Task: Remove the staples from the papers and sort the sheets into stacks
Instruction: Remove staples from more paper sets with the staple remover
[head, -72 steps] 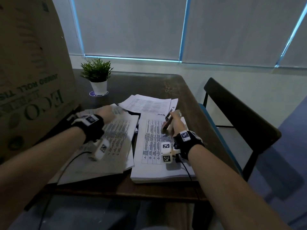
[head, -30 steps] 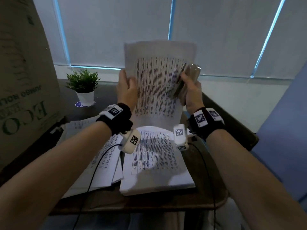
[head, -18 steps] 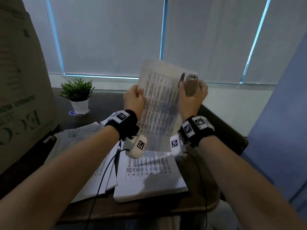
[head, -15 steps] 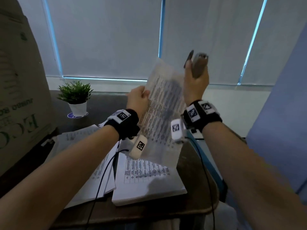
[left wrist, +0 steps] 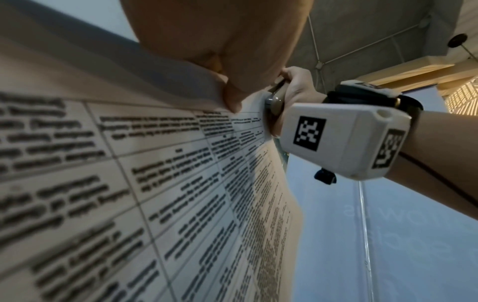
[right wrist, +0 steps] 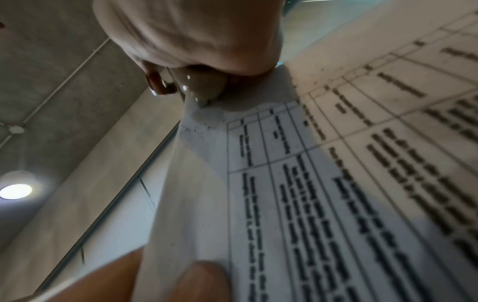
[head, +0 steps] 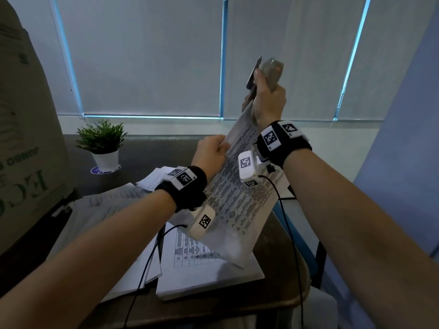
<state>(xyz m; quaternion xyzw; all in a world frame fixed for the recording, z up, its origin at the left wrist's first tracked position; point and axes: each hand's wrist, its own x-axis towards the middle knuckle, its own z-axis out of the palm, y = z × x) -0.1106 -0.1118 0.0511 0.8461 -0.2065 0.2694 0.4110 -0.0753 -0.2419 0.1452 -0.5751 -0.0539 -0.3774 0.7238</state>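
Observation:
A printed sheaf of papers [head: 240, 198] with tables of text hangs slanted in the air above the table. My left hand [head: 211, 153] pinches its left edge, thumb on the printed face [left wrist: 232, 96]. My right hand [head: 268, 98] is raised at the sheaf's top corner and grips a metallic staple remover [head: 268, 70]. In the right wrist view the tool [right wrist: 201, 85] sits against the paper's corner [right wrist: 336, 183]; no staple can be made out. A thick stack of sheets [head: 209, 276] lies on the table below. A looser pile [head: 114, 210] lies to its left.
A dark wooden table [head: 273, 300] carries the piles. A small potted plant [head: 102, 143] stands at the back left. A large cardboard box [head: 23, 138] fills the left side. Window blinds are behind, and a blue chair edge [head: 292, 229] is at the right.
Both hands lifted the sheaf from the stack into the air. It has since tilted from upright to slanted, and my right hand has risen higher with the tool at the top corner.

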